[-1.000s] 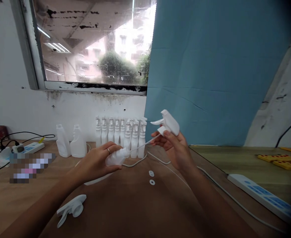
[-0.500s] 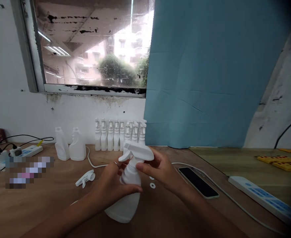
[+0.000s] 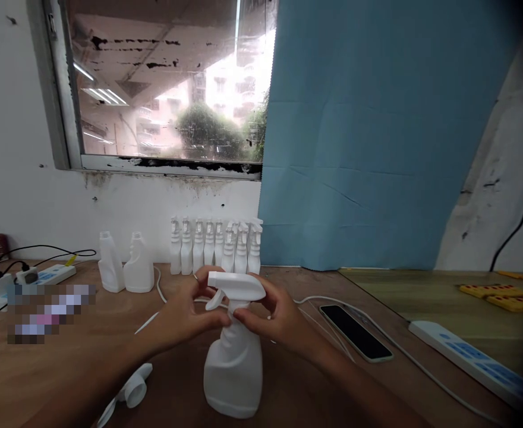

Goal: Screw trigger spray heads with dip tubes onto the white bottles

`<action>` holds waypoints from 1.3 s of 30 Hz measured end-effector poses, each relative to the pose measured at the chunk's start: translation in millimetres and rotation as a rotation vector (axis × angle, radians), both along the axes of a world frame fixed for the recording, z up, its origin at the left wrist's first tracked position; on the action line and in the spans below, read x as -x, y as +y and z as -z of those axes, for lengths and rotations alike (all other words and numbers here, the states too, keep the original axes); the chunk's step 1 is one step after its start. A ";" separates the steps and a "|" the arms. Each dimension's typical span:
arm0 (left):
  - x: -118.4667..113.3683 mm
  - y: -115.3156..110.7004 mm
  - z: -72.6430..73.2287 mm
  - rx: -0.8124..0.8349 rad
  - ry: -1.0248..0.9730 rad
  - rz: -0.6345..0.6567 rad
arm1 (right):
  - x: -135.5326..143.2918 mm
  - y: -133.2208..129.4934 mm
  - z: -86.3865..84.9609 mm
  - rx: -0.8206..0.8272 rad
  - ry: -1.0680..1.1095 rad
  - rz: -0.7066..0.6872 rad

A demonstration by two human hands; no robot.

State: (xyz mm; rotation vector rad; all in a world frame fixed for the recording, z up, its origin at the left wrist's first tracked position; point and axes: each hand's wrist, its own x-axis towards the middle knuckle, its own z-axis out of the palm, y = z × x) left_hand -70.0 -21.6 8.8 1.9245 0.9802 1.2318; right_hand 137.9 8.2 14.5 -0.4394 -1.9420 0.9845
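Note:
A white spray bottle (image 3: 233, 374) stands upright in front of me, its white trigger sprayer (image 3: 237, 286) on top with the nozzle pointing left. My left hand (image 3: 191, 315) is around the left side of the sprayer and neck, thumb at the neck just under the trigger. From the other side, my right hand (image 3: 273, 312) grips the neck with its thumb in front; its other fingers are partly hidden behind the sprayer. Beside my left forearm lies a loose white trigger sprayer (image 3: 135, 389), partly covered by the arm.
Two headless white bottles (image 3: 139, 267) stand at the back left. Several white spray bottles (image 3: 199, 252) line the wall. To the right lie a phone (image 3: 355, 333), a white cable (image 3: 404, 351) and a power strip (image 3: 466, 359). Another power strip (image 3: 56, 274) is at the far left.
The spray bottle has gone from tilted to upright. My left hand has moved up from its body to the neck and sprayer. The loose sprayer now lies closer to me, turned differently.

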 end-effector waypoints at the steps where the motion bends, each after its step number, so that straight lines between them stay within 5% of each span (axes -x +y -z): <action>1: 4.6 -1.6 -3.8 -0.047 -0.021 0.015 | 1.3 0.7 2.5 0.024 0.029 -0.010; 11: -6.2 -18.9 -15.7 -0.119 -0.206 0.136 | 24.7 1.8 32.6 0.400 0.321 -0.388; 28: 2.8 -16.9 -15.0 -0.127 -0.144 0.043 | 26.0 -1.4 39.6 0.501 0.404 -0.408; 39: 3.7 -16.6 -18.6 -0.087 -0.166 0.093 | 28.5 -8.8 29.0 0.387 0.319 -0.318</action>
